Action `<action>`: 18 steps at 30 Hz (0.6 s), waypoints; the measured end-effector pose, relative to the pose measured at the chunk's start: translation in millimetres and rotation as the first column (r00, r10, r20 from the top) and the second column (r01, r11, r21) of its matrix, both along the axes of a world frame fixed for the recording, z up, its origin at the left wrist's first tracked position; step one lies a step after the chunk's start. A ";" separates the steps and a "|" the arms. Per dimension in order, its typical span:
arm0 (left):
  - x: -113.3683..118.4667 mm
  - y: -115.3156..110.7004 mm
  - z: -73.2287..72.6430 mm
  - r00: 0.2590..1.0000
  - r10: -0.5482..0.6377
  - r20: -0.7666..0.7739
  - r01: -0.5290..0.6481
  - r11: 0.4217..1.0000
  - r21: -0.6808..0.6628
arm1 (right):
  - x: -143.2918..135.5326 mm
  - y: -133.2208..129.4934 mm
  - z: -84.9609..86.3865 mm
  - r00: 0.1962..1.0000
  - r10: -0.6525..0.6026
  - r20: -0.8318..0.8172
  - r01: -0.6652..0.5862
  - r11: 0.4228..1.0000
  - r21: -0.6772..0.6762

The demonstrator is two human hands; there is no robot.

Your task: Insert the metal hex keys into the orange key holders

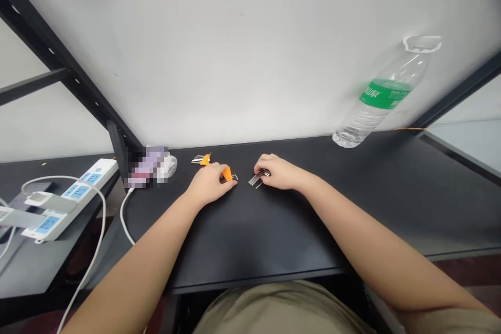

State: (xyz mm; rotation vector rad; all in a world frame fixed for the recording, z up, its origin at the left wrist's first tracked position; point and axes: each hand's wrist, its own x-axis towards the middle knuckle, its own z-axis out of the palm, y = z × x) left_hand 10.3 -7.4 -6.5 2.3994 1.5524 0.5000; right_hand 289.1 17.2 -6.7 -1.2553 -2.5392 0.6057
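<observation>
Your left hand (209, 183) pinches the orange plastic hex-key holder (227, 173). Just right of that holder, your right hand's (276, 172) grip covers the loose steel hex keys (256, 180), shafts pointing toward it.

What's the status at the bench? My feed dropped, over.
Left hand closed on orange hex-key holder. Right hand gripping loose hex keys on black desk. Second orange set lies behind; water bottle far right, nothing between.

On a black table (274, 229), the left hand (209, 183) grips an orange holder (227, 173), the right hand (276, 172) loose hex keys (255, 180).
</observation>
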 end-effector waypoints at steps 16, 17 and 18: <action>-0.3 -0.7 -1.0 1.000 -0.015 -0.014 0.016 0.999 0.028 | 13.9 0.2 12.1 0.999 0.037 0.039 -0.035 0.998 -0.043; -0.4 -0.7 -1.1 1.000 -0.014 -0.010 0.014 0.999 0.029 | 14.0 0.9 11.4 0.999 0.032 0.038 -0.031 0.999 -0.037; -0.6 -0.6 -1.2 1.000 -0.011 -0.006 0.011 1.000 0.029 | 14.2 1.6 10.9 0.999 0.028 0.034 -0.027 0.999 -0.035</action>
